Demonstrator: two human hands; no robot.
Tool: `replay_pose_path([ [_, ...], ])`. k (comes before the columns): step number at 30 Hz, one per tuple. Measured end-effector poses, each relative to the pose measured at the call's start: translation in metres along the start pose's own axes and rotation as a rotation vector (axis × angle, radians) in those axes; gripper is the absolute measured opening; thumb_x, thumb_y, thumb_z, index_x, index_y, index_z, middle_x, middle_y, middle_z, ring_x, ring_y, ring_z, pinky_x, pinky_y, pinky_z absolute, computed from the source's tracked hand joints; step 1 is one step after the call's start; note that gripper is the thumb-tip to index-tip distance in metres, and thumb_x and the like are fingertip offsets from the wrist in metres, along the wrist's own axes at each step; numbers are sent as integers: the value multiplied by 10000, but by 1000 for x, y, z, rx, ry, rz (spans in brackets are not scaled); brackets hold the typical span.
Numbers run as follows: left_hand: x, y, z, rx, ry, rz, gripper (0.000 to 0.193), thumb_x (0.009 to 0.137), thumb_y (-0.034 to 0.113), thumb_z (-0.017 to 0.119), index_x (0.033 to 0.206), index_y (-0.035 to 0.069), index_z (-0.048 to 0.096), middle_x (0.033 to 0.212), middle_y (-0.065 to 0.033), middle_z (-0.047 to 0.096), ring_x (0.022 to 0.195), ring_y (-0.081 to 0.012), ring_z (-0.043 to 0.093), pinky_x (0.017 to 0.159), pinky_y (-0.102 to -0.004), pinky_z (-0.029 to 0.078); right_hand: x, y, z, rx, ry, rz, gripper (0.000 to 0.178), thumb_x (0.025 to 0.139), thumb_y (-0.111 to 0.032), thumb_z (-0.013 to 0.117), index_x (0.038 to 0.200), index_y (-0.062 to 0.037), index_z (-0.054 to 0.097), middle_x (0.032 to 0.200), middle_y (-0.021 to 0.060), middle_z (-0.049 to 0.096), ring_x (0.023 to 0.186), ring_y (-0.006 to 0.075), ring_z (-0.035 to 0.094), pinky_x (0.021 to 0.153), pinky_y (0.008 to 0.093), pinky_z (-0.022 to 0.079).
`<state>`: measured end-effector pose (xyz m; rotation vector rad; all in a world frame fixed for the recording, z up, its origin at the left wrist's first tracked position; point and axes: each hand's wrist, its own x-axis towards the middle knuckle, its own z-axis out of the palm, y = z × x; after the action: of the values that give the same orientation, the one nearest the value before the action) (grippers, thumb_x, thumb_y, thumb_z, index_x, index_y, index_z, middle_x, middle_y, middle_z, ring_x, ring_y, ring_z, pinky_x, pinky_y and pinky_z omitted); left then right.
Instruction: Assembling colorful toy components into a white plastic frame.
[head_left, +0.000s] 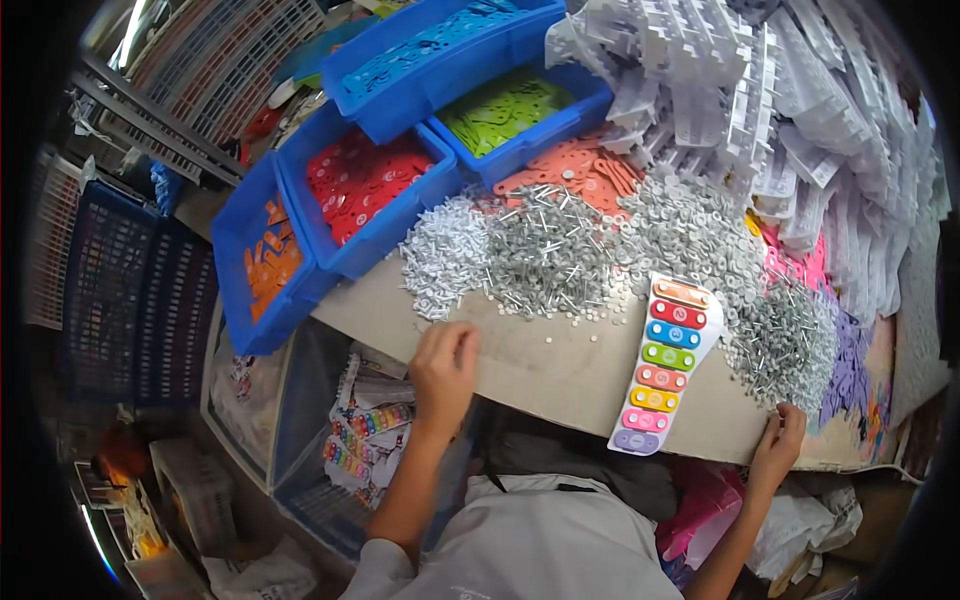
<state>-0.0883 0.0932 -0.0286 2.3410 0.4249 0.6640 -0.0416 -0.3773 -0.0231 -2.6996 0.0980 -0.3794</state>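
A toy xylophone [662,377] with a white base and a row of coloured bars lies on the table between my hands, apart from both. My left hand [445,368] is at the table's front edge, just below a pile of small white plastic parts [440,255]. Its fingers are curled together; anything in them is too small to make out. On the right, my right hand [780,440] is by the table edge below a heap of metal pins [790,340]. Its fingers are bent toward the thumb, and what they hold, if anything, is hidden.
Blue bins hold orange [272,255], red [365,180], green [508,108] and blue bars [430,45]. Long silver pins [550,250] and grey washers [690,230] are heaped mid-table. White xylophone bases [690,80] are stacked at back right. Finished-looking xylophones [365,440] fill a crate lower left.
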Motion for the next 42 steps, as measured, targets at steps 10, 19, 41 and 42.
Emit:
replay_pose_path([
  [10,41,-20,-3,457,27,152,74,861,114,737,861,56,692,841,-87,630,879,-315,605,804,-432,454,4,-10,4,-18,-3,-44,77,1011,-34,557,1061,11,595,1011,149,573,920,319,587,833,357,481],
  [19,33,7,0,295,-86,21,51,898,79,700,905,33,681,715,-92,668,654,-234,648,641,-380,482,10,-15,4,-98,5,-72,82,1009,-47,570,1050,4,619,1004,141,584,930,323,597,844,375,484],
  [41,-59,86,32,-1173,-1025,-707,125,971,20,660,1078,-44,662,852,-133,729,636,-113,675,495,-191,468,-50,-137,-2,1093,-692,418,63,960,-40,661,984,7,627,775,28,650,688,82,617,633,219,491],
  [42,-60,86,33,-1190,-1030,-727,119,975,24,658,1075,-39,661,845,-128,726,612,-100,656,484,-185,452,-50,-139,-1,1093,-695,418,63,960,-40,661,984,7,627,775,28,650,688,82,617,633,219,491],
])
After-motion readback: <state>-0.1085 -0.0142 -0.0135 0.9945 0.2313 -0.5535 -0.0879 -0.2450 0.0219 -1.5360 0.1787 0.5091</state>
